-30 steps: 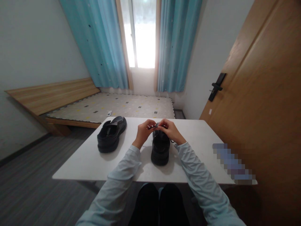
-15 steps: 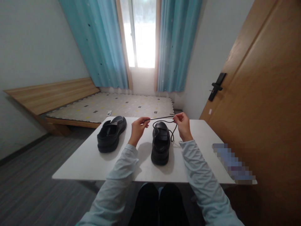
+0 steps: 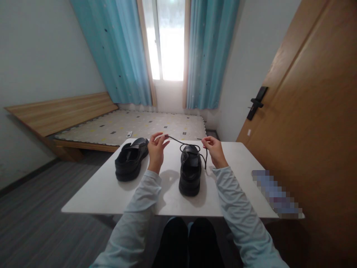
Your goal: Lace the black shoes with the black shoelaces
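Observation:
A black shoe (image 3: 190,171) stands in the middle of the white table, its toe pointing away from me. From its front runs a black shoelace (image 3: 178,141), with a loop lying over the toe and another strand hanging on the right. My left hand (image 3: 156,150), up and to the left of this shoe, pinches one stretch of the lace between thumb and finger. On the other side, my right hand (image 3: 214,150) is closed in a pinch on the lace near a short free end. Left of my left hand sits the second black shoe (image 3: 129,160), partly covered by that hand at its toe.
Both shoes rest on the white table (image 3: 97,197). A blurred bluish flat item (image 3: 276,195) lies along its right edge. Beyond stand a bed (image 3: 156,124) with a small white remote (image 3: 129,134) on it and a window with blue curtains (image 3: 206,56). A wooden door (image 3: 315,111) is at right.
My left hand has moved left and slightly up, drawing its lace strand away from the shoe. My right hand has shifted a little left. The loop over the toe has become smaller.

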The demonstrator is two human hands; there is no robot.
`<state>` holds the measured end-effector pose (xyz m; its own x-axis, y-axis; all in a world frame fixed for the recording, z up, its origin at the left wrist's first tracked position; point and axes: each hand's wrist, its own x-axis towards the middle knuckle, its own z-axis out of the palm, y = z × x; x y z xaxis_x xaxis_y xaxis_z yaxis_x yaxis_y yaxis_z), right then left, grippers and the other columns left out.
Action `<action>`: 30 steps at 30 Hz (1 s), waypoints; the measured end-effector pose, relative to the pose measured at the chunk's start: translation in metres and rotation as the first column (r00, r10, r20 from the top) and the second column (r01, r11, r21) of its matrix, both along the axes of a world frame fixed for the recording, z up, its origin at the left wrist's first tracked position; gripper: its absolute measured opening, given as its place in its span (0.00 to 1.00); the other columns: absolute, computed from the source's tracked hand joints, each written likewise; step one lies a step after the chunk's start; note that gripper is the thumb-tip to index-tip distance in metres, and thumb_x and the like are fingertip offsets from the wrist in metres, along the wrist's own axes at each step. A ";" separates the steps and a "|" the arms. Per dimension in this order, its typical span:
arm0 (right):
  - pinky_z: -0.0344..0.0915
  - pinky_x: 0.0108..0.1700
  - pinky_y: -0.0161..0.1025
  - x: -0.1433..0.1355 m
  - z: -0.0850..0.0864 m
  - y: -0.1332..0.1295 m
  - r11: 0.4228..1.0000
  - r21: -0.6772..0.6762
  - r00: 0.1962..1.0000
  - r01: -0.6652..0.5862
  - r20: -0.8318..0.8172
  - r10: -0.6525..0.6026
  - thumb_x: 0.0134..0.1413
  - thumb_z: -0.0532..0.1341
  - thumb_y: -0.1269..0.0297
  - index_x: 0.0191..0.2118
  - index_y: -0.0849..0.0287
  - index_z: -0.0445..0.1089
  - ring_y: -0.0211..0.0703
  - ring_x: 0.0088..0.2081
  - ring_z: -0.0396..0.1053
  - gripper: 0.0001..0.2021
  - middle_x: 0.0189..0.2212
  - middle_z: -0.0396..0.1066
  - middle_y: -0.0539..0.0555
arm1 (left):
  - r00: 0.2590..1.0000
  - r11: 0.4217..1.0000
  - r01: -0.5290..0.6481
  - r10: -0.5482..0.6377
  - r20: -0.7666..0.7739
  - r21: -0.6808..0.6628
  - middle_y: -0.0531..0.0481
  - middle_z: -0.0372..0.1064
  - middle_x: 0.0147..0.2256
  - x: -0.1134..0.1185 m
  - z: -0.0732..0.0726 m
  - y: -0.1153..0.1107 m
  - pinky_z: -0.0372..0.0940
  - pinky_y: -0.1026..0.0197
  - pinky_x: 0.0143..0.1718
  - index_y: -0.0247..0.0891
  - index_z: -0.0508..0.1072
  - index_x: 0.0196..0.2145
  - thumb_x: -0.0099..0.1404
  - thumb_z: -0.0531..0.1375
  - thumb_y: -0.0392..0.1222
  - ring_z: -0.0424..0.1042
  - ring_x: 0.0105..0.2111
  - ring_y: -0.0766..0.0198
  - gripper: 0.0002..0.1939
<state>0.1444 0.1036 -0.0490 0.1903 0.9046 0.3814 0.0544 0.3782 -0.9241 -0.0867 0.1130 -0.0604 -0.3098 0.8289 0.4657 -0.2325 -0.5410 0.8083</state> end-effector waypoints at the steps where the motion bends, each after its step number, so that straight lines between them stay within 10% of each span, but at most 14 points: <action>1: 0.63 0.31 0.36 -0.002 0.000 -0.001 1.000 0.011 1.000 0.001 0.007 -0.001 0.39 0.67 0.50 0.27 0.60 0.68 0.36 0.27 0.63 0.17 0.26 0.68 0.50 | 1.000 1.000 -0.013 0.012 0.012 0.006 0.47 0.74 0.37 -0.001 0.000 0.001 0.70 0.61 0.38 0.40 0.68 0.40 0.57 0.63 0.50 0.75 0.39 0.64 0.17; 16: 0.62 0.36 0.39 -0.035 0.004 -0.021 0.981 0.174 0.971 -0.089 0.235 0.046 0.47 0.65 0.55 0.27 0.58 0.75 0.40 0.30 0.64 0.11 0.27 0.69 0.51 | 0.912 0.948 0.309 -0.318 -0.258 -0.076 0.48 0.74 0.33 0.030 0.002 -0.022 0.69 0.60 0.38 0.36 0.75 0.36 0.48 0.69 0.44 0.73 0.33 0.65 0.17; 30: 0.61 0.34 0.39 -0.038 0.006 -0.025 0.979 0.153 0.939 -0.136 0.335 0.078 0.46 0.66 0.57 0.25 0.58 0.75 0.40 0.28 0.64 0.10 0.25 0.69 0.52 | 0.894 0.953 0.291 -0.301 -0.332 -0.079 0.48 0.76 0.30 0.029 0.000 -0.019 0.69 0.59 0.37 0.35 0.78 0.30 0.49 0.69 0.46 0.73 0.31 0.63 0.13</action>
<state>0.1061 0.0785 -0.0430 -0.0648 0.8282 0.5567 0.2921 0.5492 -0.7830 -0.0581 0.0939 -0.0604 0.1227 0.8716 0.4747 -0.0906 -0.4664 0.8799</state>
